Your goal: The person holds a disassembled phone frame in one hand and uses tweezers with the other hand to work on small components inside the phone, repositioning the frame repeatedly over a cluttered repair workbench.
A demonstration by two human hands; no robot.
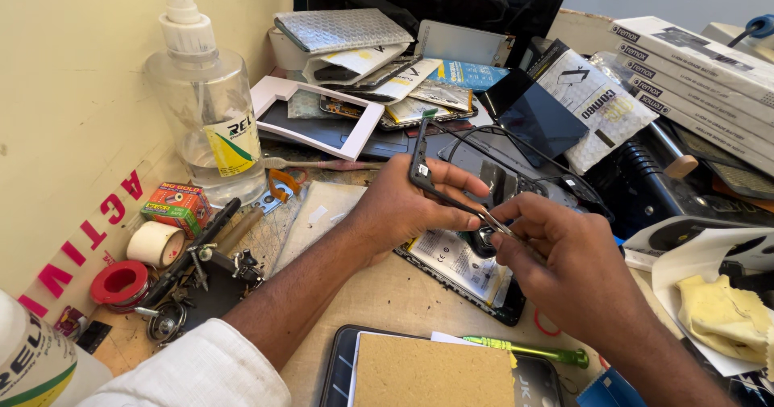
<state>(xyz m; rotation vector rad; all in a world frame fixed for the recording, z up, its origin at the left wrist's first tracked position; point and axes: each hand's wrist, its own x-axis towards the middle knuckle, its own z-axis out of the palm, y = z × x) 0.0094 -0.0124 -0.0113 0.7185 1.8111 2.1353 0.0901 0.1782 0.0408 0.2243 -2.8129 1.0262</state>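
My left hand (403, 209) grips a black phone frame (421, 161), held upright above the cluttered bench. My right hand (564, 266) pinches thin metal tweezers (493, 223), whose tip points toward the frame's lower end and my left fingers. Beneath both hands lies an opened phone (463, 274) with its inner parts and a label showing. A green-handled screwdriver (532, 349) rests on the bench below my right hand.
A clear pump bottle (208, 109) stands at the left by the wall. Tape rolls (137, 262), a small red box (177, 205) and tools lie left. Phone screens, a white frame (318, 117) and stacked boxes (701, 76) crowd the back. A cardboard-covered device (427, 371) is near.
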